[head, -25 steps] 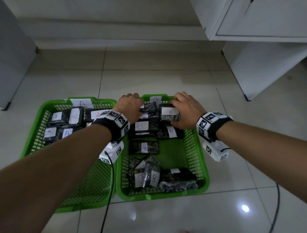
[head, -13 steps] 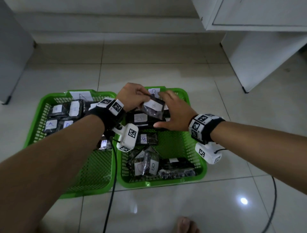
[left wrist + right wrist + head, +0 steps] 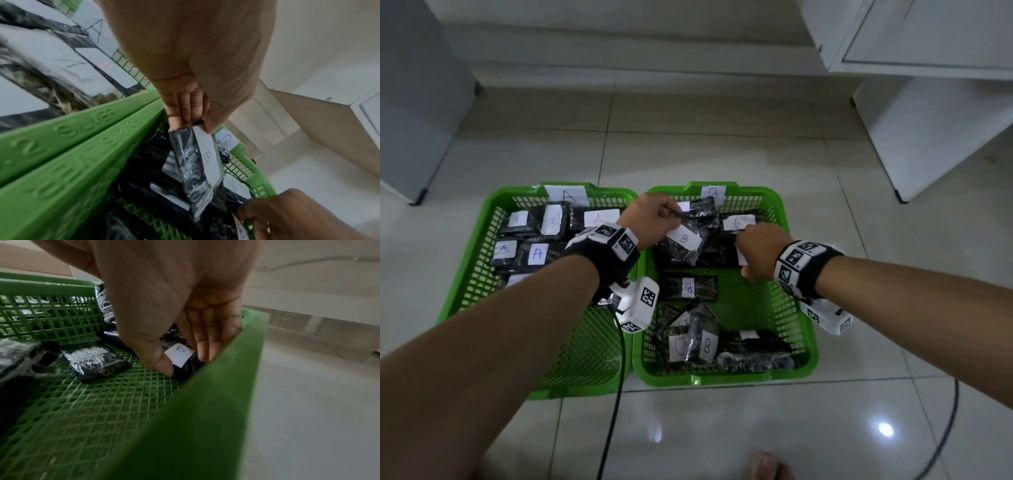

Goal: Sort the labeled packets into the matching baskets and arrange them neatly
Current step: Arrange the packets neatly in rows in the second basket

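Note:
Two green baskets sit side by side on the floor: basket A (image 3: 465, 274) on the left, basket B (image 3: 796, 308) on the right. Black packets with white A labels (image 3: 537, 253) lie in the left one. My left hand (image 3: 654, 219) pinches the top edge of a black packet labelled B (image 3: 683, 240) (image 3: 197, 170), which hangs over basket B's far left part. My right hand (image 3: 756, 250) grips another B packet (image 3: 183, 358) between thumb and fingers, low by the right wall. More B packets (image 3: 690, 287) lie further toward me.
A pile of B packets (image 3: 705, 346) fills basket B's near end. White cabinets (image 3: 928, 102) stand at the back right, a grey unit (image 3: 414, 102) at the back left. Cables (image 3: 613, 411) trail over the tiled floor, and a bare toe (image 3: 767, 466) shows at the bottom.
Both hands were pressing on the far packets; the left then lifted one B packet by its edge, and the right moved down to the right wall and took hold of another.

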`<state>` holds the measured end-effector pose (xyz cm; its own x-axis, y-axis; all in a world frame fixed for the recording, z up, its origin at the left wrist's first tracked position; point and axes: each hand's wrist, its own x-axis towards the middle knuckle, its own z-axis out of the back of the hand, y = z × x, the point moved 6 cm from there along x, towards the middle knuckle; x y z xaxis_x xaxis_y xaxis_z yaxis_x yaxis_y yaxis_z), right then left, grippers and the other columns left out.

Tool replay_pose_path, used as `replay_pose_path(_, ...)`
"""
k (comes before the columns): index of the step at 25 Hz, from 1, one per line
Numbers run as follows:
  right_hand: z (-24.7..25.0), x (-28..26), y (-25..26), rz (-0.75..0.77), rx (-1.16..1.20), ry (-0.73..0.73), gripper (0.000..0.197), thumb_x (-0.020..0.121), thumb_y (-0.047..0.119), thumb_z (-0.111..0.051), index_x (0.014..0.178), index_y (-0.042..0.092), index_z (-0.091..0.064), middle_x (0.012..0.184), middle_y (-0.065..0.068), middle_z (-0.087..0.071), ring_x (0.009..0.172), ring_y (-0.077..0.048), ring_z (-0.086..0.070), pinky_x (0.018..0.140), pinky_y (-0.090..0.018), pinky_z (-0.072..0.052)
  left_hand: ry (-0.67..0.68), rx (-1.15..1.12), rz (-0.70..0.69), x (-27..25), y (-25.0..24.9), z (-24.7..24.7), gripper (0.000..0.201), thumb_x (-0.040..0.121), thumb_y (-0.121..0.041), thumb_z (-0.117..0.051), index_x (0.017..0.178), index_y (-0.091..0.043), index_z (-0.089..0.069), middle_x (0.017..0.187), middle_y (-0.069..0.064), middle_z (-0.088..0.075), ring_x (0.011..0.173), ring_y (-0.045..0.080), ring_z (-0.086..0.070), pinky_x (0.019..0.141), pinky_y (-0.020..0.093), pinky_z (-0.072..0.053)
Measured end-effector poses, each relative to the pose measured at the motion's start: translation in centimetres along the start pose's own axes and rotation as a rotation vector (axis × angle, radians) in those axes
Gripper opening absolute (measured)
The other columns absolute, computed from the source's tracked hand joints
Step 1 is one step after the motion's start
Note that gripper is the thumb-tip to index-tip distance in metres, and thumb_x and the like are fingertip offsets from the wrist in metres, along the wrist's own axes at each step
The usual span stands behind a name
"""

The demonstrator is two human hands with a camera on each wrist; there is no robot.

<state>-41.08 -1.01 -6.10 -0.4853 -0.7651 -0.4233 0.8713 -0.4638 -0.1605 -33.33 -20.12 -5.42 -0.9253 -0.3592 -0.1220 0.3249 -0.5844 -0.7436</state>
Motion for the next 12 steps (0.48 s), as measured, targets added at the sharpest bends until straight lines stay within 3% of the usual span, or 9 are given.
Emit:
replay_pose_path(3,0.3,0.1,0.2,0.015,0.011,-0.005,0.017,0.084,0.020,-0.071,0.096,0.010,-0.066,0.107,-0.014,-0.068,0.100,-0.034,-0.066,0.079,-0.035,-0.050,0.027,0.016,-0.007,0.3,0.1,0.0,0.010,0.090,-0.016,-0.067,0.099,-0.019,-0.070,0.079,-0.007,-0.062,0.066,0.007,-0.058,0.057,0.016,-0.042)
replay_pose_path(7,1.2,-0.4,0.5,0.033,0.012,-0.028,0.027,0.086,0.022,-0.070,0.110,0.010,-0.067,0.114,-0.013,-0.067,0.107,-0.033,-0.065,0.085,-0.038,-0.051,0.053,0.058,-0.040,0.2,-0.2,-0.1,0.010,0.091,-0.015,-0.067,0.099,-0.018,-0.069,0.082,-0.007,-0.063,0.072,0.010,-0.061,0.057,0.014,-0.047)
replay_pose_path(10,2.1,-0.4,2.2,0.073,0.037,-0.055,0.024,0.082,0.028,-0.073,0.094,0.009,-0.065,0.092,-0.012,-0.064,0.092,-0.032,-0.067,0.077,-0.036,-0.053,-0.142,-0.167,0.095,0.2,0.7,1.8,0.014,0.089,-0.012,-0.066,0.100,-0.017,-0.072,0.091,-0.003,-0.071,0.081,0.013,-0.069,0.065,0.025,-0.057)
replay_pose_path(12,1.7,0.1,4.5,0.148,0.118,0.017,0.024,0.084,0.027,-0.072,0.083,0.004,-0.064,0.078,-0.011,-0.062,0.081,-0.031,-0.067,0.073,-0.037,-0.057,-0.288,-0.221,0.150,-0.1,1.5,3.3,0.016,0.085,-0.014,-0.066,0.097,-0.019,-0.074,0.088,-0.004,-0.073,0.080,0.013,-0.068,0.064,0.023,-0.054)
